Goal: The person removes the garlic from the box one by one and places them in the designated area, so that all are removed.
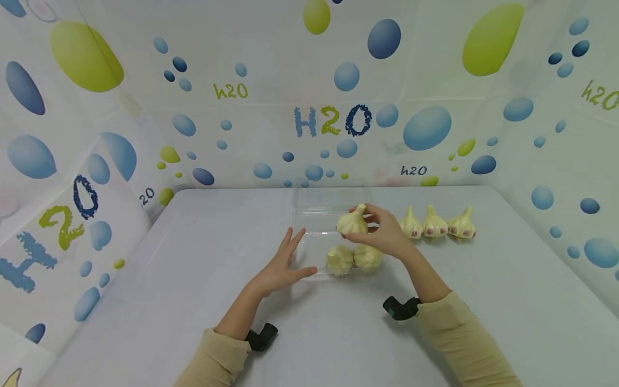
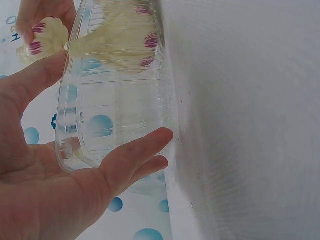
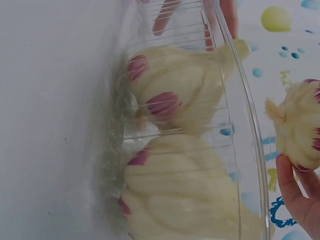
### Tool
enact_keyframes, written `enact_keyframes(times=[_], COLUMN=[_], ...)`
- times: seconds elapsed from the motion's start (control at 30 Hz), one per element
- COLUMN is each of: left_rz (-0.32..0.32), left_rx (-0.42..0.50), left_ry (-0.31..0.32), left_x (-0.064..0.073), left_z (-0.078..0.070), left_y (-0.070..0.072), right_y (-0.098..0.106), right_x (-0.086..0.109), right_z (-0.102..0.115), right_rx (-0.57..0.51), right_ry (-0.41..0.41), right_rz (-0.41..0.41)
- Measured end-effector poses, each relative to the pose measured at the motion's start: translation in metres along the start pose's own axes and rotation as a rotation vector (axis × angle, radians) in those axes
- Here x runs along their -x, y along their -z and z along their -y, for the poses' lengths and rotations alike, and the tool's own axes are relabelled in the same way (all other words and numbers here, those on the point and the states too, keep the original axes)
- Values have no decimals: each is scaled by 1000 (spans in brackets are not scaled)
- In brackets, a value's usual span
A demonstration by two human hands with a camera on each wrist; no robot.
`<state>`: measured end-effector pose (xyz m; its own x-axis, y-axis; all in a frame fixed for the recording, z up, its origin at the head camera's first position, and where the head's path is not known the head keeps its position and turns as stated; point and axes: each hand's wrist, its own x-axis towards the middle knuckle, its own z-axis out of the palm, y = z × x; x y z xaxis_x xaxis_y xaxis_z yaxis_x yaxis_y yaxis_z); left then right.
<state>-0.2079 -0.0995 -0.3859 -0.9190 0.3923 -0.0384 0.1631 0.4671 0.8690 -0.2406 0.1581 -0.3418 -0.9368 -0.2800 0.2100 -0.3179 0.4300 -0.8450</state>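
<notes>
A clear plastic container (image 1: 311,247) with its hinged lid (image 1: 331,199) raised at the back stands mid-table. Inside, at its near side, two garlic bulbs (image 1: 340,260) sit side by side; the right wrist view shows their purple patches through the wall. My right hand (image 1: 388,235) holds another garlic bulb (image 1: 353,222) above the container, its stem pointing up, between thumb and fingers. At the container's left end is my left hand (image 1: 279,270), fingers spread and fairly straight. In the left wrist view its thumb and fingers lie against the container wall (image 2: 120,105).
Three more garlic bulbs (image 1: 434,223) stand in a row on the white table (image 1: 217,242), right of the container. Behind the table rises a patterned backdrop (image 1: 271,129). Each wrist wears a black camera (image 1: 402,308).
</notes>
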Motion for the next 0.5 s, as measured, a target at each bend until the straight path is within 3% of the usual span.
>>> enact_keyframes(times=[0.23, 0.5], left_rz=[-2, -2], left_rx=[3, 10], left_ry=[-1, -6], left_x=[0, 0], left_z=[0, 1], left_y=[0, 0], right_y=[7, 18], right_x=[5, 10], right_z=[-2, 2], right_rx=[-10, -24], right_ry=[42, 9], right_rz=[-28, -43])
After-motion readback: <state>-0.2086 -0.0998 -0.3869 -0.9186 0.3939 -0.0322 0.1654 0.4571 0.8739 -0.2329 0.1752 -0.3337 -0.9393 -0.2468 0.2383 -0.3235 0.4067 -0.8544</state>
